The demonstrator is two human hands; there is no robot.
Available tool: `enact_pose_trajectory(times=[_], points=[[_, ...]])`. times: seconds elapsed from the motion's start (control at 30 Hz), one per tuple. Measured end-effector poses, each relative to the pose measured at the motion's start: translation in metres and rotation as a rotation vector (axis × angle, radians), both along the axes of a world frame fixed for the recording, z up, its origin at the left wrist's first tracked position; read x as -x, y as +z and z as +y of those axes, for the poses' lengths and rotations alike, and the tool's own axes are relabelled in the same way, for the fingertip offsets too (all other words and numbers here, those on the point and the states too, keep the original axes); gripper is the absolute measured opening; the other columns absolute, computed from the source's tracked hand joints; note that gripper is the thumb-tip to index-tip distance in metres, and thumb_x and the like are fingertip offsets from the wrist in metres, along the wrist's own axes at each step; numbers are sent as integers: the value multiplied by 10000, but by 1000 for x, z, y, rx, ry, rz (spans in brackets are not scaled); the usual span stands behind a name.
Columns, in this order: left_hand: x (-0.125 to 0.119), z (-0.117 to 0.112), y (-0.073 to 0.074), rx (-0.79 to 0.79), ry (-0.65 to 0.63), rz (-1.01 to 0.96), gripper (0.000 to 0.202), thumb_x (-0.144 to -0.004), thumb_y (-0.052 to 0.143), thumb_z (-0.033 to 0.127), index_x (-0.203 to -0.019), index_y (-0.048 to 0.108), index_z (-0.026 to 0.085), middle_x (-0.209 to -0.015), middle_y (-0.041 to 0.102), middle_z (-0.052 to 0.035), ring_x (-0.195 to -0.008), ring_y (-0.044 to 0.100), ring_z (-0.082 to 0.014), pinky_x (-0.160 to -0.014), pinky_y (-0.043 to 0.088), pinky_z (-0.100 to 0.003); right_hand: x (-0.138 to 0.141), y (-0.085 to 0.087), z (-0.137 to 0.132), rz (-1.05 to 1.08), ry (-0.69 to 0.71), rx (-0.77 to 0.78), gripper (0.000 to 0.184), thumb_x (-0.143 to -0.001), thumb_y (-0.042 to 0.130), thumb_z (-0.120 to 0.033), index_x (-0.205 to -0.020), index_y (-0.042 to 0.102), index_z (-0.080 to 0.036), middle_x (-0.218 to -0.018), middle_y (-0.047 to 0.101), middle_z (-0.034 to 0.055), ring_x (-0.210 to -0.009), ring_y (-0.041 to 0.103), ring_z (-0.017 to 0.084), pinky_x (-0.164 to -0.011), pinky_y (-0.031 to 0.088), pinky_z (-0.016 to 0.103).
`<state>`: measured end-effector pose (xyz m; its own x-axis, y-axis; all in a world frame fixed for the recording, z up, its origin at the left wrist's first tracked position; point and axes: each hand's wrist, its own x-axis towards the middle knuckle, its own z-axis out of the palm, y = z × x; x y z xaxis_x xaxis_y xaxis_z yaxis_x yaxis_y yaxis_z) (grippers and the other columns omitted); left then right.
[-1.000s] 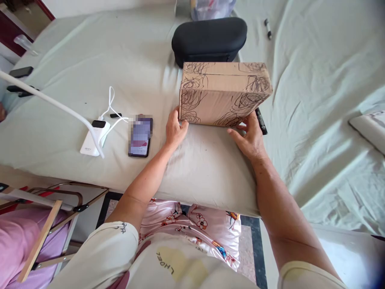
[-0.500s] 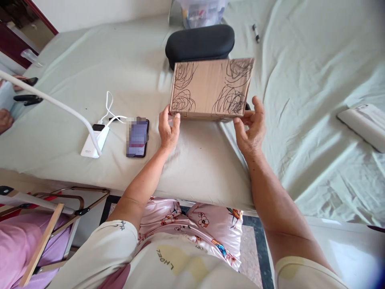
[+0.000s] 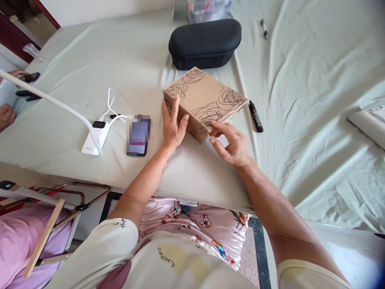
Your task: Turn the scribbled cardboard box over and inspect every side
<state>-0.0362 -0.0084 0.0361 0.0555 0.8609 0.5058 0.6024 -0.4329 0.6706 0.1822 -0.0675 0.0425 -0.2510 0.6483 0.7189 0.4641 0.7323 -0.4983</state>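
Note:
A flat cardboard box (image 3: 207, 92) with black scribbled loops at the corners of its top lies turned at an angle, one corner toward me. My left hand (image 3: 173, 126) holds its front left side, fingers spread along the wall and thumb near the lower edge. At the near corner, my right hand (image 3: 230, 142) has its fingertips on the edge, the thumb just below and apart from the index finger. Right of the box lies a black marker (image 3: 256, 116). Whether the box rests fully on the cloth, I cannot tell.
Behind the box stands a black zip case (image 3: 205, 43), with a clear plastic tub (image 3: 207, 10) beyond. To the left are a phone (image 3: 138, 136) and a white power bank (image 3: 95, 136) with cables. A pen (image 3: 264, 29) and a white object (image 3: 368, 124) lie right. Another person's hand (image 3: 6, 115) shows far left.
The box has turned and come down flatter, one corner now facing me. My right hand has shifted left to that corner, and the marker beside the box has come into view.

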Motion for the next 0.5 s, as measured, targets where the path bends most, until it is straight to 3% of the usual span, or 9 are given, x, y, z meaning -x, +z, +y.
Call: enact_pose_trajectory(times=[0.1, 0.17, 0.33, 0.5], points=[[-9, -10, 2, -32, -97, 36, 777, -998, 184, 814, -1569, 432, 349, -1817, 130, -39, -1713, 108, -283, -1392, 203, -522, 11, -4, -1, -96, 110, -23, 657, -1003, 639, -351, -1627, 436, -322, -1130, 727, 77, -970, 736, 203, -890, 653, 376], [-13, -16, 3, -50, -162, 27, 706, -1031, 164, 755, -1519, 487, 361, -1810, 136, -26, -1701, 176, -251, -1382, 258, -474, 12, -7, -1, -130, 90, -6, 640, -1019, 607, -331, -1635, 433, -321, -1131, 724, 82, -950, 736, 197, -869, 652, 367], [-13, -18, 4, -104, -206, 18, 719, -985, 297, 817, -1473, 522, 339, -1781, 197, -62, -1680, 248, -302, -1362, 303, -486, -4, -15, 6, -80, -138, 95, 525, -1038, 538, -389, -1553, 562, -291, -1036, 776, 59, -796, 719, 173, -795, 635, 339], [-12, -15, 4, -94, -239, 21, 822, -916, 404, 886, -1470, 503, 286, -1794, 157, -124, -1678, 228, -348, -1319, 375, -521, -34, -18, 17, 99, -451, 192, 605, -1013, 538, -593, -1520, 591, -268, -818, 730, 27, -663, 659, 182, -743, 616, 369]])
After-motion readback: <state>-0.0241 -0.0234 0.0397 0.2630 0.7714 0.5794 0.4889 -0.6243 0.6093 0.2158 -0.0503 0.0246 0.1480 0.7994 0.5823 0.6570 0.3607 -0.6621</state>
